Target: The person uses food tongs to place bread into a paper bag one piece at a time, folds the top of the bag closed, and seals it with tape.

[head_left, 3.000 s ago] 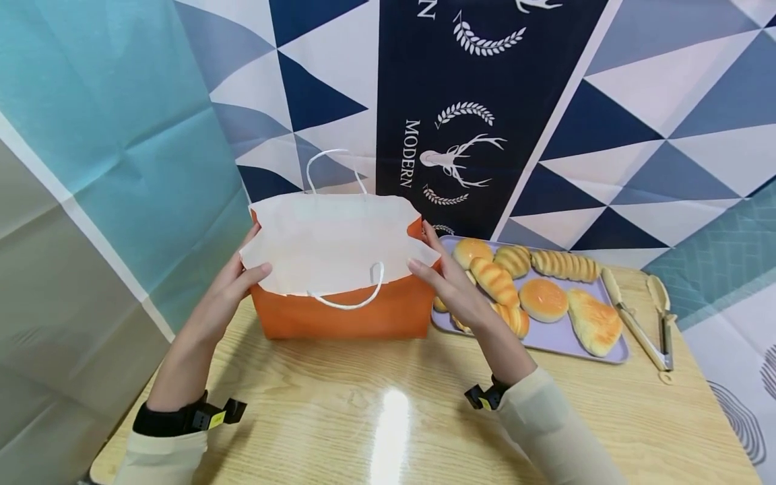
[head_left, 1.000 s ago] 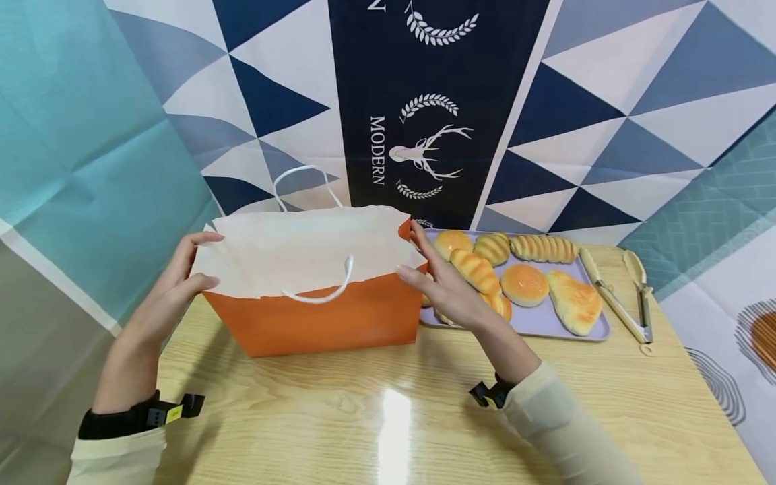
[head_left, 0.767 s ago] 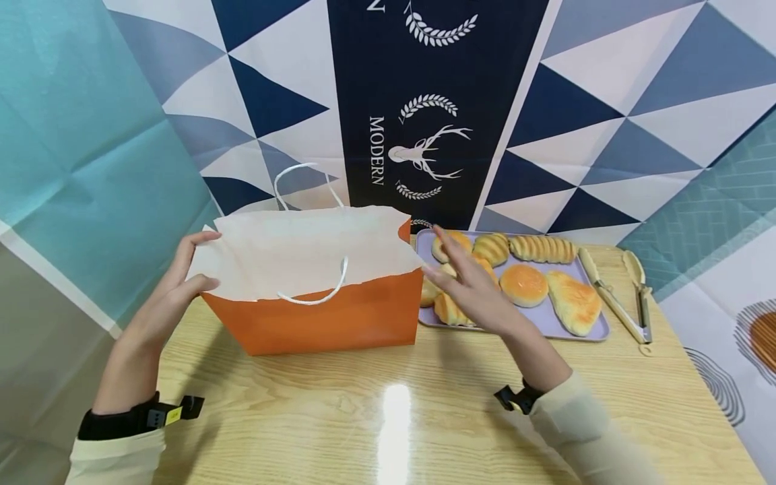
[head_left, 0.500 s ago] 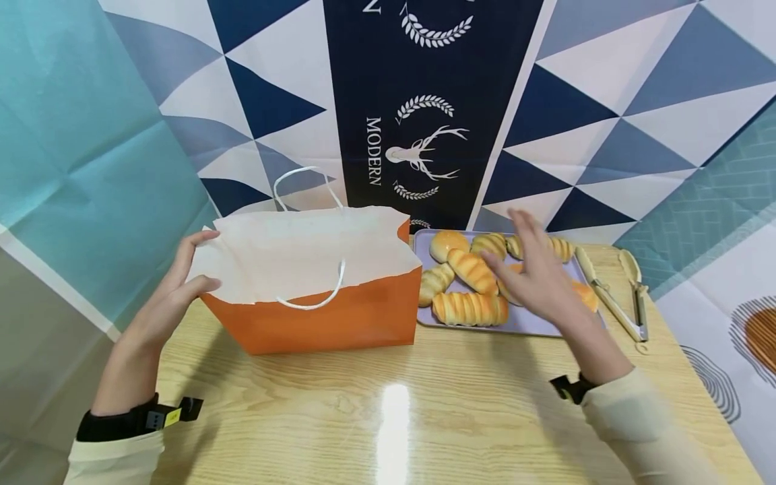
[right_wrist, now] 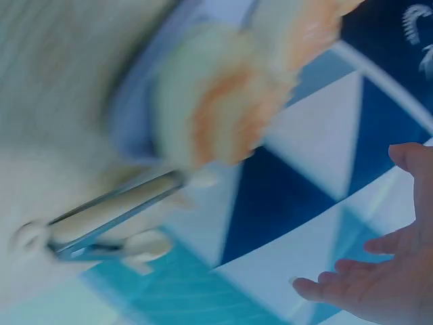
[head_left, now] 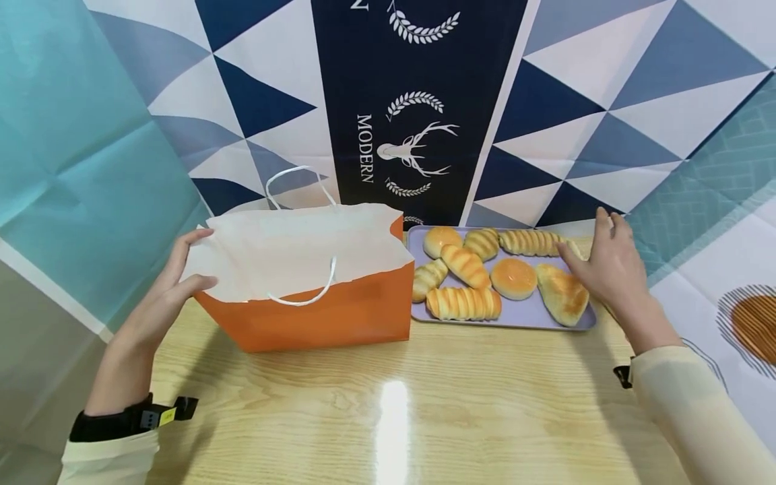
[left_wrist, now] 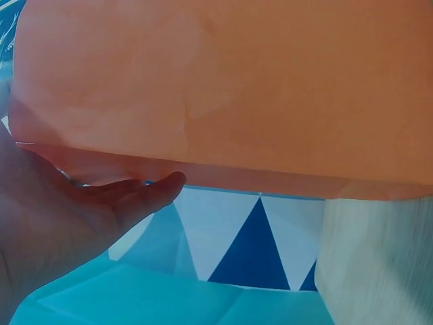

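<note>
An orange paper bag point(head_left: 351, 313) with a white inside and white cord handles stands upright on the table, its mouth spread wide. My left hand point(head_left: 160, 296) grips the bag's left end, thumb and fingers at the rim; the left wrist view shows that hand point(left_wrist: 81, 210) against the orange paper side. My right hand point(head_left: 618, 269) hovers with spread fingers, holding nothing, over the tray's right end. Tongs with cream ends point(right_wrist: 115, 213) lie on the table in the right wrist view; in the head view this hand mostly hides them.
A purple tray point(head_left: 527, 315) to the bag's right bears several breads, among them a round bun point(head_left: 514, 278), a ridged roll point(head_left: 463, 304) and a flat wedge-shaped bread point(head_left: 562, 295). A patterned cloth point(head_left: 418, 74) hangs close behind the wooden table point(head_left: 303, 411).
My right hand has let go of the bag's right end and swung right across the tray to the tongs. Earlier, the bag's left end was drawn outward; my left hand stays on it.
</note>
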